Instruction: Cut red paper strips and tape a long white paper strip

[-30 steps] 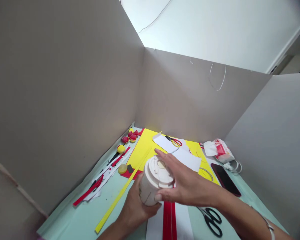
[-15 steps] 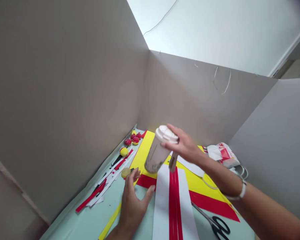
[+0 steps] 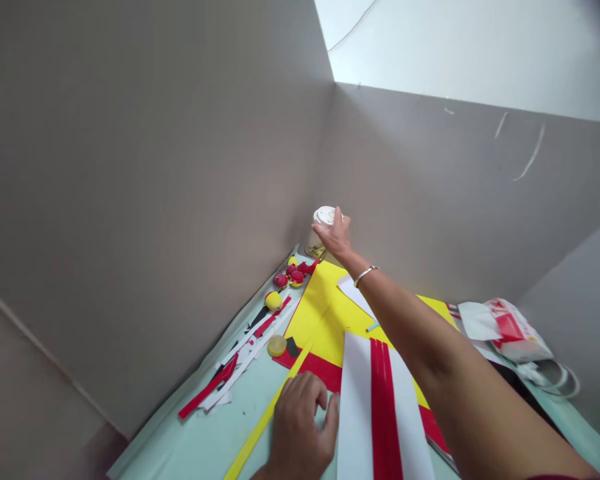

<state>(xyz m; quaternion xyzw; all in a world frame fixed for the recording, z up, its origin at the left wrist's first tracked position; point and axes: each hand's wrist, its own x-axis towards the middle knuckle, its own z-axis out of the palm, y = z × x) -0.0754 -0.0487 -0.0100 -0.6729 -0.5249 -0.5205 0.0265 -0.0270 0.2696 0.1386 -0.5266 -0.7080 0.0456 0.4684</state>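
Note:
At the far corner of the table, my right hand (image 3: 334, 235) grips a clear plastic cup (image 3: 316, 243) near its white lid (image 3: 325, 215). Something greenish-yellow shows at the bottom of the cup, which stands upright; whether it touches the table I cannot tell. My left hand (image 3: 303, 427) hovers or rests low at the front, fingers loosely curled, thumb apart, with nothing visible in it. It lies between a long yellow strip (image 3: 260, 430) and a white sheet (image 3: 356, 400) with red stripes (image 3: 384, 407). Beyond them lies a yellow sheet (image 3: 320, 307) with a red border (image 3: 325, 373).
Small red and yellow balls (image 3: 281, 280), a tape roll (image 3: 277, 345) and paper scraps (image 3: 255, 343) line the left edge. At right sits a red-and-white plastic bag (image 3: 517, 330). Grey partitions (image 3: 420, 200) enclose the table (image 3: 180, 453). My right forearm mostly covers the scissors.
My right hand has carried the cup away from me, from above the sheets to the far corner, and turned it upright. My left hand's fingers have curled. The view has shifted left.

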